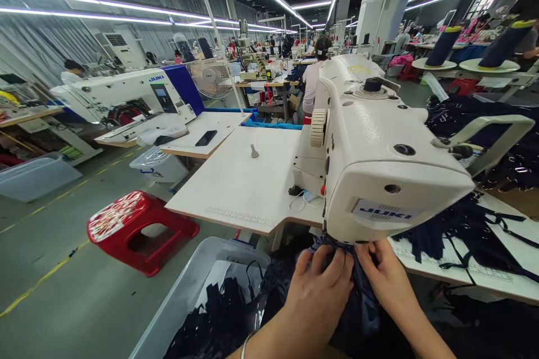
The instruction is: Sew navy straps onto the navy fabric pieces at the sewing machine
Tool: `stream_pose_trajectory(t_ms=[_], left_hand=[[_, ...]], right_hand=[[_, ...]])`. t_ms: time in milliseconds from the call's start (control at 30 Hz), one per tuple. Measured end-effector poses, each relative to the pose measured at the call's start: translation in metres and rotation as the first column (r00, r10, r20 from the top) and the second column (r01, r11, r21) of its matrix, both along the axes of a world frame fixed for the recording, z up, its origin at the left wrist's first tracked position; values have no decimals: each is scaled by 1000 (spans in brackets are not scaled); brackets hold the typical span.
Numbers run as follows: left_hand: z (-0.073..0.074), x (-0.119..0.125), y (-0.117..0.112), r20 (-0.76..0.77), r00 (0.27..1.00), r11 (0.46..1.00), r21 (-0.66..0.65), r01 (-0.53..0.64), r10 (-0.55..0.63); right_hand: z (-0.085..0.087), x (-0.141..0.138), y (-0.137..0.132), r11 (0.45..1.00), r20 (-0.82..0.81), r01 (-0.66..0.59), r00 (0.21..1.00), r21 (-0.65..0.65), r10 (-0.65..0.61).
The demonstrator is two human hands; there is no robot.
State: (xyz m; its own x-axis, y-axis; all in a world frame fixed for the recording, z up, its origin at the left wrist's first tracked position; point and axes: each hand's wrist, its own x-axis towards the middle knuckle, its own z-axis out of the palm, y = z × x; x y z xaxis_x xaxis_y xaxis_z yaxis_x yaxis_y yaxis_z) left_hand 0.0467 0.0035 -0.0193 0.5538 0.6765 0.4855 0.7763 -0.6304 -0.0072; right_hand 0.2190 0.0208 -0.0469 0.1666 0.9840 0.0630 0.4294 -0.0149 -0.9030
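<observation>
My left hand (318,294) is closed on dark navy fabric (365,305), its fingers bent and pressed close together. Just right of it, my right hand (383,275) pinches the same cloth between thumb and fingers. Both hands are right below the front end of a white JUKI sewing machine (393,185). That machine head hides the needle area and the upper edge of the cloth. From my hands the fabric hangs down toward my lap. A clear plastic bin (181,291) with dark strappy pieces (223,314) stands to the left of my left hand.
A white machine table (236,179) carries a small metal piece (254,151). Beyond it lies a phone (206,138). A red stool (138,230) stands left. Dark strapped pieces (471,235) cover part of the right tabletop. A person (310,84) sits ahead.
</observation>
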Motion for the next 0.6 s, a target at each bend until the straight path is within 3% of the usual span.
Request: stream_pose_trajectory(t_ms=[267, 600], left_hand=[[2, 8, -2, -9, 998, 998, 26, -61, 61], [3, 10, -2, -22, 998, 997, 49, -59, 60]], right_hand=[[0, 1, 6, 998, 14, 39, 999, -50, -38], [0, 0, 8, 998, 84, 56, 995, -15, -55]])
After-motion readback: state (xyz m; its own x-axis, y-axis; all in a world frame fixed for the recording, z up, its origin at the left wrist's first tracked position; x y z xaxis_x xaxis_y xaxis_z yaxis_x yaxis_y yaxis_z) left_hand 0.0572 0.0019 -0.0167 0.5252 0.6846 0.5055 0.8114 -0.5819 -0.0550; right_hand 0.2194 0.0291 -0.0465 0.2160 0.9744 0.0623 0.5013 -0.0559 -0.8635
